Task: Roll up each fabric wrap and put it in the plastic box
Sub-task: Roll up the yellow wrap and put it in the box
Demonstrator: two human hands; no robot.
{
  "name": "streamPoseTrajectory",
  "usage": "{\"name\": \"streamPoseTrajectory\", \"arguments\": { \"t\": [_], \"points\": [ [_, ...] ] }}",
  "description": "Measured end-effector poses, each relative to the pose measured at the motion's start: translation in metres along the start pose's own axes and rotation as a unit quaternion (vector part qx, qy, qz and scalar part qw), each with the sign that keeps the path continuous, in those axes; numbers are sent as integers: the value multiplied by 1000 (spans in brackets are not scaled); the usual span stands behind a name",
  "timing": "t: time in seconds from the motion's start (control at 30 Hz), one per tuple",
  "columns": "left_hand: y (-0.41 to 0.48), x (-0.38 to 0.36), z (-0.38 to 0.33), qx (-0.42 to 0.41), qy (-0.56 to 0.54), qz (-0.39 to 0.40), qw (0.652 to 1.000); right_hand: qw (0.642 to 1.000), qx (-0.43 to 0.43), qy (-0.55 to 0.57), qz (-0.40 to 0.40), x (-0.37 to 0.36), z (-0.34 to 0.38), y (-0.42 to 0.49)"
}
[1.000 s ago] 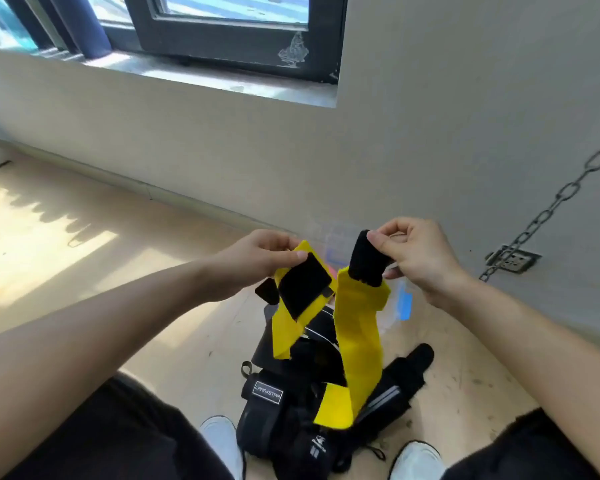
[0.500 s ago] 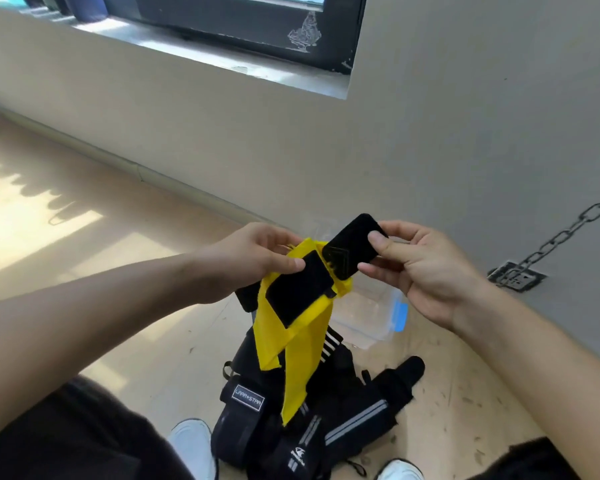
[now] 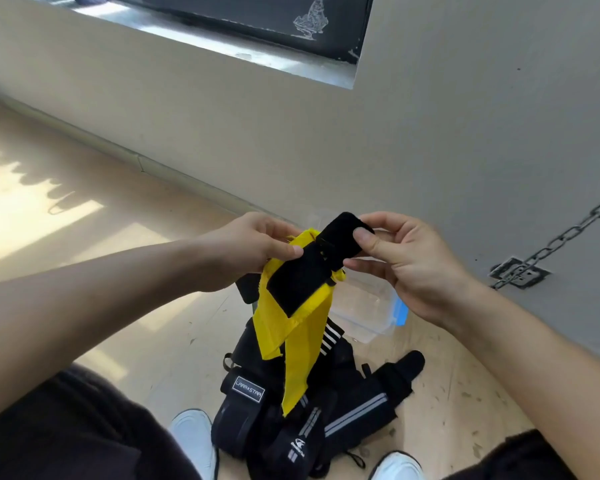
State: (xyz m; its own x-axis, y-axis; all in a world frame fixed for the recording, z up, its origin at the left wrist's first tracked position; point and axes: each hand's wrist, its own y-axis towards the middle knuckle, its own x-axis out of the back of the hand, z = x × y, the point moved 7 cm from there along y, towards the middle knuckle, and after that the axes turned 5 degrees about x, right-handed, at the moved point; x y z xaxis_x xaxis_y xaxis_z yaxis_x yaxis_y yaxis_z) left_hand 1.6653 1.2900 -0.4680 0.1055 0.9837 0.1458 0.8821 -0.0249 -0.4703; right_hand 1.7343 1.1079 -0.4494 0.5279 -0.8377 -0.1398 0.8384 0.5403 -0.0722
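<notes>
Both hands (image 3: 253, 244) (image 3: 413, 268) pinch yellow wrap (image 3: 302, 341) | half-masks plastic box (image 3: 371, 306) | black wraps (image 3: 361, 403) beneath, seemingly loose

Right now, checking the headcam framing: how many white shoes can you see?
2. One white shoe at the bottom edge, left of the pile of black wraps; the other white shoe at the bottom edge, right of it. Both are partly cut off.

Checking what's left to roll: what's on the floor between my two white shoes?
A pile of black wraps lies there, shown in the head view.
</notes>
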Motion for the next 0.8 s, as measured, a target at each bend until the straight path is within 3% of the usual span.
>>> {"name": "streamPoseTrajectory", "arguments": {
  "t": [0.23,0.6,0.73,0.8],
  "points": [
    [1,-4,2,15,-30,9,999,988,91,-112,49,-11,3,-9],
    [3,-4,5,22,-99,-23,995,914,217,-332,80,-26,2,-20],
    [5,4,9,24,-114,-57,992,892,204,-384,126,-35,-2,-23],
    [4,8,8,22,-136,-79,987,897,189,-378,130,-35,-1,-24]
  ]
}}
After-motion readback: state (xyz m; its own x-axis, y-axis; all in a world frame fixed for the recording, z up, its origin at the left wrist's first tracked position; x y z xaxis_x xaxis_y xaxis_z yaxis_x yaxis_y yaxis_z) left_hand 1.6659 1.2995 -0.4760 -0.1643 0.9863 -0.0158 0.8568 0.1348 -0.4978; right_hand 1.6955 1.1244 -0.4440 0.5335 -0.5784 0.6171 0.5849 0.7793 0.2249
